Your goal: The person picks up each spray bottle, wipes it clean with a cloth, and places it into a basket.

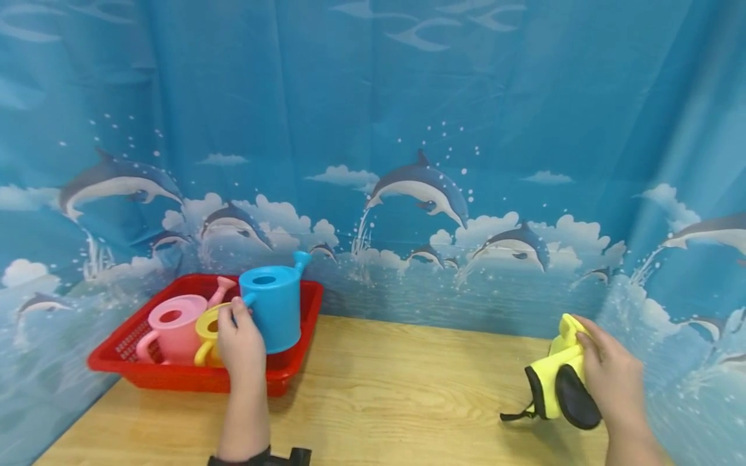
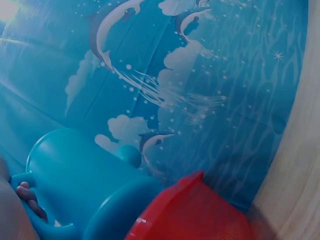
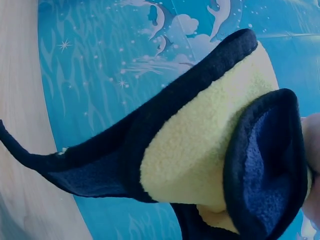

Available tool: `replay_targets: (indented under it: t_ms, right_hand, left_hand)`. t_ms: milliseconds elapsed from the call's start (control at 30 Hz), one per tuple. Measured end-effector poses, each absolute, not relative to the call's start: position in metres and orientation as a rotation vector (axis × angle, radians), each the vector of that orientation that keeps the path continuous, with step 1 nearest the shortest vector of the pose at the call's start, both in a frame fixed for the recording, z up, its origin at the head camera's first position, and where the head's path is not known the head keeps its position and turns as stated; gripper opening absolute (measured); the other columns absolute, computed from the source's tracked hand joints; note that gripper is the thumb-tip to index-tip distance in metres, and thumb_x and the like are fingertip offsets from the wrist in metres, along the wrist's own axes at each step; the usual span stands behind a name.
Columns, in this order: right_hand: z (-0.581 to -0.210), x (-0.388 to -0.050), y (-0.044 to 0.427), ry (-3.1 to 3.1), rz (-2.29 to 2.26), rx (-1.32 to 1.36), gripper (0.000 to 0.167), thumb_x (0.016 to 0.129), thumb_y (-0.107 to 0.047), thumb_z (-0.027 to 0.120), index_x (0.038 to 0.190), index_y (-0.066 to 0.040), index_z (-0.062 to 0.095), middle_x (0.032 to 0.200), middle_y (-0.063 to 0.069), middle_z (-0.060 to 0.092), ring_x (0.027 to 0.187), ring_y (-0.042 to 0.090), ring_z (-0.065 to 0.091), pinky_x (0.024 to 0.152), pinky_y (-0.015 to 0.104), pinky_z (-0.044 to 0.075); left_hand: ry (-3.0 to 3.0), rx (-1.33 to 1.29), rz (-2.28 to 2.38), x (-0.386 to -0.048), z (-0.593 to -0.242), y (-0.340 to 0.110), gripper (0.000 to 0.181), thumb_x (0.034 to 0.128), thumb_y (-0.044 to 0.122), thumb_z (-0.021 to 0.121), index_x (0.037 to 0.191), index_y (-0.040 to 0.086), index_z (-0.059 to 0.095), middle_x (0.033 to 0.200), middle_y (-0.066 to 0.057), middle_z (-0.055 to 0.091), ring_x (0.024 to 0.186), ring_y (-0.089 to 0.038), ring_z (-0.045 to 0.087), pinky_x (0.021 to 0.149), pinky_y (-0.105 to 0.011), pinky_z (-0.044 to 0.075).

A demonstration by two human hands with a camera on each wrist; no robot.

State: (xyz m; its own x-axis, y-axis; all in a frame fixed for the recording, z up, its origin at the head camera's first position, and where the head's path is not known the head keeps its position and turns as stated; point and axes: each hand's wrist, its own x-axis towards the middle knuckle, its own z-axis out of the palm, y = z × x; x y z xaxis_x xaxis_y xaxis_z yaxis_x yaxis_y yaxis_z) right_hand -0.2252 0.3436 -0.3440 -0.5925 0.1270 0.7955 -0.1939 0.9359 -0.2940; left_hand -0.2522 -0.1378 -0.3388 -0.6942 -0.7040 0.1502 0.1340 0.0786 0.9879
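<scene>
My left hand (image 1: 240,336) grips the handle of a blue watering can (image 1: 272,314), its fingers curled through the loop in the left wrist view. The can (image 2: 85,180) is upright over the right part of a red plastic basket (image 1: 169,378); whether its base touches the basket cannot be made out. Pink (image 1: 177,330) and yellow (image 1: 211,323) watering cans stand in the basket, the yellow one partly behind my hand. On the right, my right hand (image 1: 614,372) pinches a yellow fleece cloth piece (image 1: 556,375) with black edging and a black strap, hanging above the table.
A light wood-grain table (image 1: 396,395) lies under everything, with the basket at its back left. Behind it hangs a blue curtain (image 1: 373,129) printed with dolphins and clouds, which also runs along both sides.
</scene>
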Motion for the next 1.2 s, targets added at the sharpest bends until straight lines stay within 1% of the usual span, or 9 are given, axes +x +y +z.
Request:
replay_targets:
  t_ms: [167,233,333,433,533,633,767,867,1200]
  right_hand:
    - [-0.345,-0.224,0.350,-2.218,0.430,0.046,0.028,0.092,0.003,0.059,0.119,0.000,0.064,0.105,0.031,0.065,0.054,0.018,0.048,0.046,0.028,0.029]
    - [-0.346,-0.225,0.352,-2.208,0.435,0.045,0.027,0.092,0.003,0.059,0.119,0.000,0.064,0.104,0.032,0.066,0.054,0.014,0.042,0.046,0.027,0.026]
    - [-0.348,-0.226,0.357,-2.206,0.442,0.009,0.026,0.094,0.001,0.056,0.119,0.000,0.064,0.105,0.032,0.065,0.057,0.023,0.051,0.047,0.029,0.027]
    - [-0.352,-0.228,0.363,-2.221,0.476,-0.042,0.026,0.097,-0.002,0.053,0.121,0.000,0.062,0.110,0.033,0.063,0.079,0.044,0.062,0.054,0.040,0.040]
    - [-0.358,-0.230,0.369,-2.220,0.512,-0.093,0.026,0.097,-0.003,0.052,0.121,0.001,0.062,0.114,0.033,0.061,0.094,0.052,0.060,0.064,0.051,0.043]
    - [-0.364,-0.234,0.373,-2.227,0.552,-0.174,0.026,0.098,-0.005,0.052,0.122,-0.001,0.062,0.116,0.032,0.061,0.072,0.045,0.059,0.056,0.045,0.040]
    - [-0.373,-0.241,0.376,-2.278,0.647,-0.245,0.029,0.101,-0.011,0.049,0.127,-0.002,0.059,0.122,0.033,0.058,0.081,0.047,0.059,0.062,0.048,0.043]
    - [-0.380,-0.245,0.377,-2.307,0.681,-0.217,0.030,0.101,-0.011,0.048,0.128,-0.001,0.058,0.125,0.034,0.055,0.110,0.054,0.052,0.079,0.059,0.043]
    - [-0.409,-0.259,0.380,-2.368,0.524,0.017,0.028,0.096,0.002,0.051,0.123,0.004,0.056,0.115,0.035,0.057,0.104,0.055,0.053,0.084,0.065,0.043]
  left_hand:
    - [-1.872,0.564,-1.652,-0.258,-0.344,-0.140,0.056,0.1046,0.044,0.022,0.133,-0.001,0.037,0.132,-0.026,0.046,0.126,-0.043,0.041,0.107,-0.060,0.033]
    - [-1.917,0.555,-1.636,-0.260,-0.347,-0.141,0.056,0.1048,0.043,0.021,0.134,-0.002,0.036,0.134,-0.027,0.044,0.126,-0.044,0.040,0.107,-0.061,0.034]
    - [-1.979,0.547,-1.592,-0.263,-0.351,-0.142,0.055,0.1054,0.040,0.020,0.132,-0.006,0.035,0.131,-0.029,0.044,0.123,-0.046,0.041,0.106,-0.061,0.034]
    - [-2.023,0.549,-1.580,-0.267,-0.356,-0.143,0.054,0.1060,0.037,0.019,0.132,-0.008,0.034,0.129,-0.032,0.044,0.121,-0.047,0.041,0.105,-0.061,0.033]
    - [-2.080,0.544,-1.594,-0.270,-0.359,-0.145,0.056,0.1061,0.036,0.017,0.134,-0.009,0.032,0.130,-0.034,0.042,0.121,-0.048,0.040,0.106,-0.061,0.033]
    - [-2.151,0.512,-1.639,-0.272,-0.360,-0.150,0.058,0.1060,0.036,0.014,0.136,-0.011,0.028,0.132,-0.035,0.038,0.123,-0.050,0.037,0.108,-0.062,0.029]
    - [-2.215,0.450,-1.702,-0.273,-0.362,-0.161,0.052,0.1057,0.029,0.011,0.128,-0.014,0.028,0.121,-0.034,0.038,0.118,-0.048,0.037,0.106,-0.059,0.029]
    - [-2.295,0.424,-1.700,-0.271,-0.363,-0.168,0.048,0.1049,0.024,0.010,0.124,-0.016,0.030,0.114,-0.031,0.038,0.111,-0.045,0.038,0.101,-0.057,0.031]
    - [-2.662,0.401,-1.578,-0.270,-0.364,-0.183,0.039,0.1055,0.021,0.015,0.115,-0.010,0.037,0.097,-0.017,0.047,0.096,-0.033,0.047,0.083,-0.040,0.043]
